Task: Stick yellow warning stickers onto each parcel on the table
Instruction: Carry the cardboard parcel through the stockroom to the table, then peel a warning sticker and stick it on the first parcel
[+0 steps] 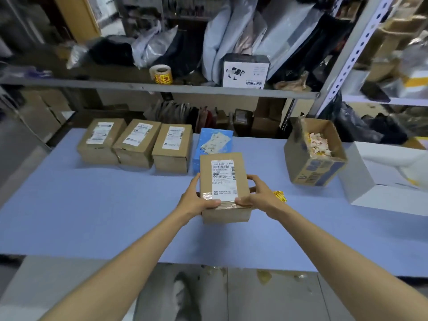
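Cardboard is judged stiff and light, so the parcel (pixel 223 181) is gripped from both sides near its front end, the left hand (pixel 196 200) curled round one long edge and the right hand (pixel 257 193) round the other, thumbs laid on the taped top. The glossy tape (pixel 222 202) may be slippery; bare board is better taken. A small brown box with a white barcode label (pixel 223 172) is held over the blue table (pixel 104 205), in front of a row of other parcels (pixel 136 144) — whether it rests there cannot be told. A yellow sticker (pixel 279 196) lies just beside the right hand; none is seen on the box.
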A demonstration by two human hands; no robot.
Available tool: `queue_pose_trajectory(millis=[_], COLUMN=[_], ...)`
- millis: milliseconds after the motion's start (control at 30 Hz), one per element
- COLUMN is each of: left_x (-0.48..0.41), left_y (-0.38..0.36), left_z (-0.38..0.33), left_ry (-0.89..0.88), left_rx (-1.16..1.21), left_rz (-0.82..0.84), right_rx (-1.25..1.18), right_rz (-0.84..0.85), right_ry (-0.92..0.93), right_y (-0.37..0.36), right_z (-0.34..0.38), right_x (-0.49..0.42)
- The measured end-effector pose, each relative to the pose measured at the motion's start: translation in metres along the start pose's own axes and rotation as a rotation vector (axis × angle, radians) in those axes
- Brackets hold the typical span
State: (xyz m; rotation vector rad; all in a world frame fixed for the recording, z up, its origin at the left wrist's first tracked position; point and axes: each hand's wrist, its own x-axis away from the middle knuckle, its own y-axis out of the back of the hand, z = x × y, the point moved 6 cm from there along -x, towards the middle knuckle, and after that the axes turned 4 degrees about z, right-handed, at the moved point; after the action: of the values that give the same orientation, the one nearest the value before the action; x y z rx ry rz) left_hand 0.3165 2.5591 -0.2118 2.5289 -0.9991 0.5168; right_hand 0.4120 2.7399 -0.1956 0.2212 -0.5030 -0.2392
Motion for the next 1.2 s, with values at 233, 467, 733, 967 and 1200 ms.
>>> queue_pose_trajectory(millis=[233, 467, 733, 967, 1200], left_x=[-0.045, -0.055, -0.076, -0.090, -0.096], left_y=[0.017, 0.014, 0.013, 0.020, 0.019], left_z=[0.031, 0.065, 0.062, 0.060, 0.066], left_ry=[0.034, 0.034, 0.035, 0.026, 0.014], left_rx=[0.010, 0.029, -0.017, 0.119, 0.175], left_rz=[0.048, 0.015, 0.035, -0.040, -0.072], right_rx=[-0.059, -0.081, -0.111, -0.047, -0.120], right_rz=[-0.093, -0.218, -0.199, -0.225, -0.213], right_ry=[-0.081, -0.163, -0.146, -0.092, -0.072], right_y=[-0.024, -0.051, -0.043, -0.037, -0.034], right_z=[-0.026, -0.059, -0.079, -0.076, -0.085], right_x=[-0.032, -0.049, -0.065, -0.075, -0.084])
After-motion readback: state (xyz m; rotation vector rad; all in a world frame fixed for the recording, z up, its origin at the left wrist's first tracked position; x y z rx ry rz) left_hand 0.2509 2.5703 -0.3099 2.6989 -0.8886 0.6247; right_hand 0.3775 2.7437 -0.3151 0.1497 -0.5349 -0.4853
